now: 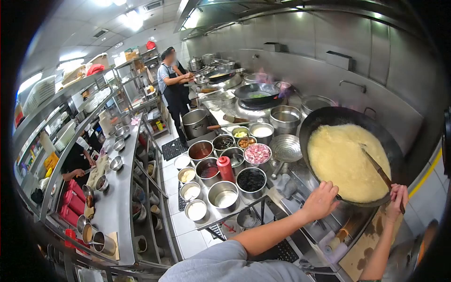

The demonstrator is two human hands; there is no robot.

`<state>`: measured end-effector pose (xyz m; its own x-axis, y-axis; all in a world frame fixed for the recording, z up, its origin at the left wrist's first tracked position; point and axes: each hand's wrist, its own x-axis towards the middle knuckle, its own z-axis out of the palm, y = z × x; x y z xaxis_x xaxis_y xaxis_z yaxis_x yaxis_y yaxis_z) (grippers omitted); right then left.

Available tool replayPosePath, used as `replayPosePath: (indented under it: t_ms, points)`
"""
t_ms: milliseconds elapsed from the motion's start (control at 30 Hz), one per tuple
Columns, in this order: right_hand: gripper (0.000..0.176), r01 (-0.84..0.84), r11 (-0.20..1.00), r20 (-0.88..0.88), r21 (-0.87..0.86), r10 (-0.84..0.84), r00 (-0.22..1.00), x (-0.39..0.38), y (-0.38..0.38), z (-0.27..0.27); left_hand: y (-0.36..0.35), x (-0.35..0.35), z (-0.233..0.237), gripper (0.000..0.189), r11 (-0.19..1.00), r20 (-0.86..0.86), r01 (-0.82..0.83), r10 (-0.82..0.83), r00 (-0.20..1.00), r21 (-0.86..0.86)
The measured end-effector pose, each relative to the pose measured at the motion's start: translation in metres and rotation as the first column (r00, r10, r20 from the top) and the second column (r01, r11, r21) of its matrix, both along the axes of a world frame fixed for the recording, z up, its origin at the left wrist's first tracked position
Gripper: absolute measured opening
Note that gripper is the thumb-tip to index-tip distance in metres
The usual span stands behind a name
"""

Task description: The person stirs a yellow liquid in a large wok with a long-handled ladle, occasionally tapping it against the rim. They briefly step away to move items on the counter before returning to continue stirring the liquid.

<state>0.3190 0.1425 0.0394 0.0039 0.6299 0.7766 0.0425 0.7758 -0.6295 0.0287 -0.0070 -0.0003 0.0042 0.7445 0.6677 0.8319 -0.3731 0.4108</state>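
Grip of the left hand (322, 199) is closed on the near rim of the wide black steel wok (329, 113), fingers curled over the edge at the lower middle-right of the frame. The bare forearm runs up to it from the bottom centre. The right hand (398, 199) sits just right of it, at the wok's lower right edge, closed around the end of the long brown wooden-handled stirring tool (376, 168).

That tool's long axis slants from the right hand up and left, across the rim and into the pale yellow mixture (340, 162) that fills most of the wok. Its working end is buried there and cannot be made out. So the mixture lies up and left of both hands, and the right hand, with its wrist bent, is the one joined to it through the tool. The left hand only steadies the rim.

Left of the wok, round steel bowls (223, 194) of ingredients and a red plastic squeeze bottle (226, 168) stand on the steel surface (212, 218), well apart from both hands
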Motion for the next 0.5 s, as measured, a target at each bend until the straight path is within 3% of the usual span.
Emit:
replayPosePath:
  t_ms: [100,367,500]
  points:
    - [0.037,-0.072,0.997,-0.017,-0.001,0.072,0.997,0.028,-0.015,0.010,-0.001,-0.002,-0.002,0.037,1.000,0.011,0.012,-0.012,1.000,0.001]
    - [0.036,-0.059,0.993,0.113,-0.100,0.070,0.991,0.085,-0.059,0.089,-0.003,-0.005,0.004,0.030,1.000,0.027,0.014,-0.013,1.000,-0.023]
    - [0.038,-0.177,0.978,0.072,-0.110,0.185,0.980,0.132,-0.055,0.130,-0.001,-0.006,0.001,0.028,1.000,0.046,0.023,-0.022,0.999,-0.013]
